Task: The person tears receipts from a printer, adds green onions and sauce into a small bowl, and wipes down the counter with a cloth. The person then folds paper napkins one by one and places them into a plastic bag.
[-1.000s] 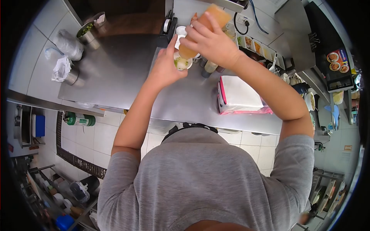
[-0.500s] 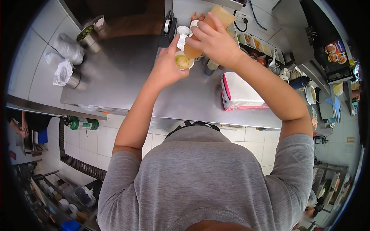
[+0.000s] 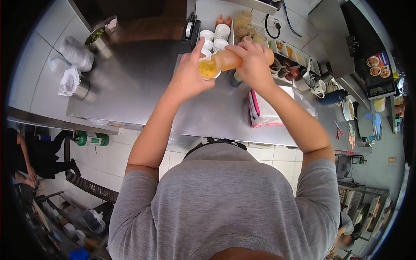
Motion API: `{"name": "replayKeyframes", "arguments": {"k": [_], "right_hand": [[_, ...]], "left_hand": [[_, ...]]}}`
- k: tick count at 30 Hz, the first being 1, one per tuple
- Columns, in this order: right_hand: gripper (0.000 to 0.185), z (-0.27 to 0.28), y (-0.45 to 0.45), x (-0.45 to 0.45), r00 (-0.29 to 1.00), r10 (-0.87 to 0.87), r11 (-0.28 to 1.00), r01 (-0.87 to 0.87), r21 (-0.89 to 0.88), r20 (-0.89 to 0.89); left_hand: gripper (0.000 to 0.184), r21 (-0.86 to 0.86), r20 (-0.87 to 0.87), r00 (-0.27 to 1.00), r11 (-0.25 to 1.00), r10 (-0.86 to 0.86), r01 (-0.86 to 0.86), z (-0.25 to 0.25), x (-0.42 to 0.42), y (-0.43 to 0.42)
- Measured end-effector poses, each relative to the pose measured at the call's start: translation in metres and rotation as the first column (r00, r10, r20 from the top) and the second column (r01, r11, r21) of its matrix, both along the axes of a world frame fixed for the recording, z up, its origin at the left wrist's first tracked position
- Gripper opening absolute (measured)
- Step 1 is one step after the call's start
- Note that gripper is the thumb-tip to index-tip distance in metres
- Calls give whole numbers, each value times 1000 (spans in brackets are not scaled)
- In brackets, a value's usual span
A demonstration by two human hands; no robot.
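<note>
My left hand (image 3: 187, 79) is closed around a small white cup (image 3: 217, 76). In the cup lies a yellow sauce (image 3: 208, 68) with green bits. My right hand (image 3: 255, 66) grips a squeeze bottle (image 3: 229, 60) of pale orange liquid. The bottle lies almost level, its left end at the cup's rim; whether the two touch I cannot tell. Just beyond my hands stand stacks of small white cups (image 3: 222, 31). A dark-bottomed bottle (image 3: 235, 80) is partly hidden below my right hand.
A wrapped white and pink pack (image 3: 260, 110) lies on the steel counter (image 3: 130, 82). Sauce bottles (image 3: 243, 19) and a row of topping trays (image 3: 288, 48) line the back. At left stands a metal pot of green limes (image 3: 99, 40). A person in black (image 3: 37, 156) is at far left.
My right hand has moved down and right, bringing the bottle from steeply tilted to nearly level. The left hand keeps the cup almost in place. More of the person at far left shows.
</note>
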State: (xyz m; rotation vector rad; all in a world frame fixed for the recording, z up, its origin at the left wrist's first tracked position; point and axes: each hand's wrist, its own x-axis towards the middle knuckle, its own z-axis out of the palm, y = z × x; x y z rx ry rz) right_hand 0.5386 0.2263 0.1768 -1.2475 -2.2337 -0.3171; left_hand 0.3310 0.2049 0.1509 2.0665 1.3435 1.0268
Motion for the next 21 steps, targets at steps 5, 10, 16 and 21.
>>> {"name": "replayKeyframes", "arguments": {"k": [5, 10, 16, 21], "right_hand": [[50, -14, 7, 5, 819, -73, 888, -206, -410, -569], [49, 3, 33, 24, 599, -220, 882, -215, -419, -770], [59, -30, 88, 55, 694, -249, 962, 97, -255, -675], [55, -69, 124, 62, 726, -348, 937, 250, -243, -593]], "left_hand": [[103, -19, 12, 1000, 1000, 14, -14, 7, -1, 1], [102, -30, 2, 999, 999, 33, -33, -1, -10, 10], [101, -28, -31, 994, 994, 106, -107, -33, -39, 21], [99, -42, -65, 980, 980, 190, -193, -76, -70, 38]]}}
